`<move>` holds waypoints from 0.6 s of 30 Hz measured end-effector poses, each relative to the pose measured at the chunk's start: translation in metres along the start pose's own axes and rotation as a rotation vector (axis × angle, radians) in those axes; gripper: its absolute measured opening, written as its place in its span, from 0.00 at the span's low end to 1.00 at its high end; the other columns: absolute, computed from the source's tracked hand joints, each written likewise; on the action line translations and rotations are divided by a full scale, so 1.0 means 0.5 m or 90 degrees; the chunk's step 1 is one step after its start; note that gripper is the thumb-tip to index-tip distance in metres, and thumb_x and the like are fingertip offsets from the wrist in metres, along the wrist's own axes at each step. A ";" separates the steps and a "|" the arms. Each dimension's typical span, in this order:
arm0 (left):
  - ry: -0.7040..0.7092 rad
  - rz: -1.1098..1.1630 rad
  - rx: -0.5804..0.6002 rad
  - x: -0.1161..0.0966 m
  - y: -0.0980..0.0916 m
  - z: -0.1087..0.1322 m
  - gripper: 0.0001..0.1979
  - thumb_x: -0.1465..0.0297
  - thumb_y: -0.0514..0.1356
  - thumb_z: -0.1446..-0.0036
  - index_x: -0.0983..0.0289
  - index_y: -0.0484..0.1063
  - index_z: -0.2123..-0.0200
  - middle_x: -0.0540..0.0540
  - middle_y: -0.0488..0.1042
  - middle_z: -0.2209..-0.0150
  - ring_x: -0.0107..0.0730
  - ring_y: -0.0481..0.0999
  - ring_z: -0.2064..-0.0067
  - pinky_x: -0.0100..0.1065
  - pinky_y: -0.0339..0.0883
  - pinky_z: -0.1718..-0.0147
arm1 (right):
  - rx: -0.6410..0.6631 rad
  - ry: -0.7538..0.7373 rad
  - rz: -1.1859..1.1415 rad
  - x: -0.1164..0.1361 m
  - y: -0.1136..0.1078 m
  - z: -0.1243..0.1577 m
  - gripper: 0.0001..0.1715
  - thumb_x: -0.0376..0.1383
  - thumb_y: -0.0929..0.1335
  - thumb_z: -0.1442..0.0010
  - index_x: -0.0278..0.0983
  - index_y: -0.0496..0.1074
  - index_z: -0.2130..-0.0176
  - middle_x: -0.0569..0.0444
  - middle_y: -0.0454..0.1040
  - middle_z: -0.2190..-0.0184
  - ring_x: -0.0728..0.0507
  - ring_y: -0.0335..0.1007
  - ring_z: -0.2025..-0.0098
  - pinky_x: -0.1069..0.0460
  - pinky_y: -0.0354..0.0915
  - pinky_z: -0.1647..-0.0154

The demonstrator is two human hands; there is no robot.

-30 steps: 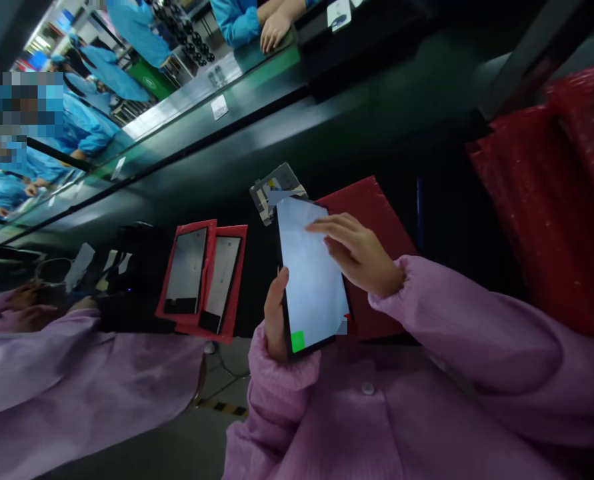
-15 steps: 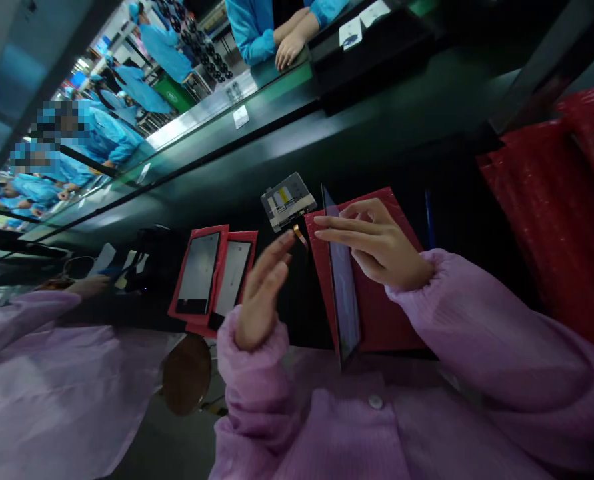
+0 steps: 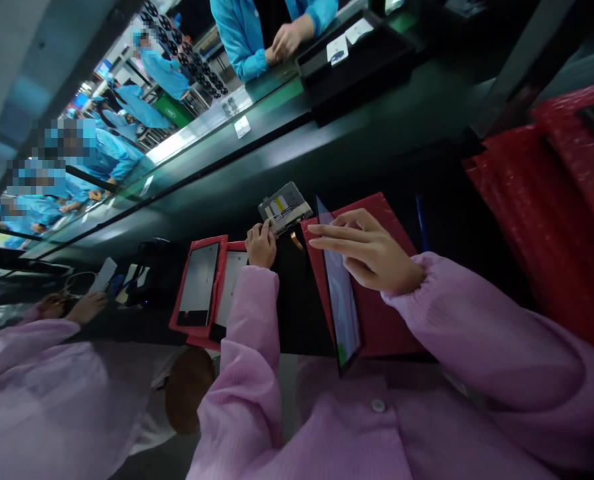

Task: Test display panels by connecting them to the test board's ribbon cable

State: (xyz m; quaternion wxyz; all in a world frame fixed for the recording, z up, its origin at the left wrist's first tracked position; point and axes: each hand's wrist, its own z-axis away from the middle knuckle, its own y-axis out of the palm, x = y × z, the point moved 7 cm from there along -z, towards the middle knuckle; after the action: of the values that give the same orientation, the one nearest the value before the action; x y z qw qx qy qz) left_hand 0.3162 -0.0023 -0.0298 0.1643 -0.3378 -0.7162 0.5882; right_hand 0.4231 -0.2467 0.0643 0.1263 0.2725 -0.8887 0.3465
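My right hand (image 3: 369, 252) holds a lit phone screen panel (image 3: 341, 299) on edge, thumb behind it and fingers stretched along its top, over a red foam pouch (image 3: 379, 313) on the black bench. A thin orange flex cable (image 3: 295, 238) runs from the panel to a small grey test board (image 3: 284, 207). My left hand (image 3: 261, 245) reaches forward, fingers curled, and touches the near corner of that board. Both arms wear pink sleeves.
Two dark screen panels (image 3: 199, 283) lie on red pouches left of my left arm. A stack of red pouches (image 3: 551, 200) fills the right side. A person in pink (image 3: 51, 400) works at my left. People in blue (image 3: 271, 33) stand beyond the green conveyor (image 3: 277, 90).
My left hand let go of the lit panel and reached forward to the grey test board. My right hand turned the panel on edge over the red pouch.
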 end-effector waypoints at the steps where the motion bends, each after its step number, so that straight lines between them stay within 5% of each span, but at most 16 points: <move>1: 0.002 0.000 0.003 0.001 0.000 0.000 0.23 0.71 0.49 0.38 0.64 0.65 0.41 0.63 0.67 0.44 0.48 0.63 0.42 0.48 0.58 0.42 | 0.001 0.000 0.002 0.000 0.000 0.000 0.26 0.23 0.58 0.40 0.36 0.68 0.45 0.55 0.67 0.42 0.43 0.62 0.47 0.42 0.62 0.45; 8: -0.007 0.061 0.027 0.008 0.005 -0.016 0.22 0.72 0.51 0.40 0.64 0.67 0.42 0.64 0.67 0.45 0.51 0.62 0.42 0.53 0.56 0.43 | 0.008 0.000 -0.018 0.000 -0.003 -0.001 0.24 0.26 0.58 0.38 0.38 0.69 0.46 0.54 0.67 0.42 0.43 0.62 0.49 0.41 0.62 0.45; 12: -0.019 0.148 0.023 0.016 -0.022 -0.018 0.21 0.74 0.56 0.45 0.67 0.71 0.47 0.64 0.70 0.48 0.45 0.68 0.46 0.46 0.60 0.43 | -0.026 0.069 -0.043 0.003 -0.026 -0.004 0.16 0.35 0.62 0.36 0.38 0.74 0.51 0.46 0.61 0.40 0.40 0.58 0.45 0.41 0.62 0.45; 15: -0.050 0.222 -0.023 0.018 -0.074 0.040 0.18 0.74 0.54 0.43 0.68 0.70 0.50 0.63 0.72 0.51 0.38 0.73 0.52 0.39 0.67 0.50 | -0.009 0.191 -0.106 0.004 -0.046 0.004 0.18 0.42 0.63 0.35 0.38 0.73 0.51 0.45 0.66 0.50 0.43 0.63 0.50 0.45 0.65 0.48; 18: -0.078 0.277 -0.082 0.000 -0.130 0.167 0.13 0.70 0.50 0.39 0.66 0.71 0.57 0.60 0.74 0.58 0.35 0.74 0.56 0.36 0.70 0.56 | 0.072 0.334 -0.165 0.003 -0.063 0.032 0.20 0.45 0.64 0.36 0.39 0.68 0.48 0.52 0.70 0.60 0.47 0.69 0.61 0.51 0.68 0.59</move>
State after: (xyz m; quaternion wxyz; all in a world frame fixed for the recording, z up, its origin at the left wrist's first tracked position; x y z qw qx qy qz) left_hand 0.2444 -0.0686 0.0112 -0.0320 -0.4575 -0.6714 0.5821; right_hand 0.4394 -0.2775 0.0702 0.3796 0.2910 -0.7629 0.4349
